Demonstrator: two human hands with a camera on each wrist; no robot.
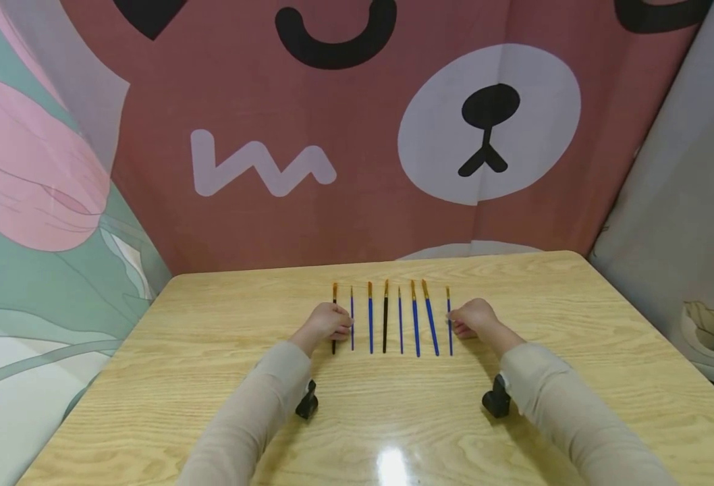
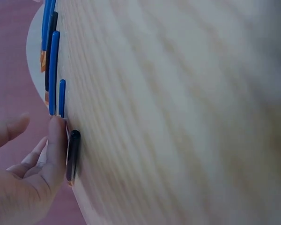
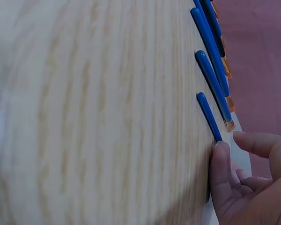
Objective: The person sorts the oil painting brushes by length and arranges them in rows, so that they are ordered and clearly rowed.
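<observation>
Several paintbrushes lie side by side in a row on the wooden table, bristles toward the far edge. In the head view, my left hand (image 1: 328, 320) lies over a black-handled paintbrush (image 1: 334, 347), with its fingertips at a thin blue paintbrush (image 1: 352, 341). The left wrist view shows that hand's finger and thumb apart, one fingertip right at the thin blue handle (image 2: 62, 96). My right hand (image 1: 475, 317) is at the rightmost thin blue paintbrush (image 1: 451, 343). One fingertip meets its handle (image 3: 207, 112) in the right wrist view, while another finger stands off from it.
Between the hands lie more brushes, among them a black one (image 1: 385, 317) and a slanted blue one (image 1: 431, 324). Black devices (image 1: 307, 401) are at both wrists. A printed curtain (image 1: 333, 223) hangs behind the table (image 1: 393, 412).
</observation>
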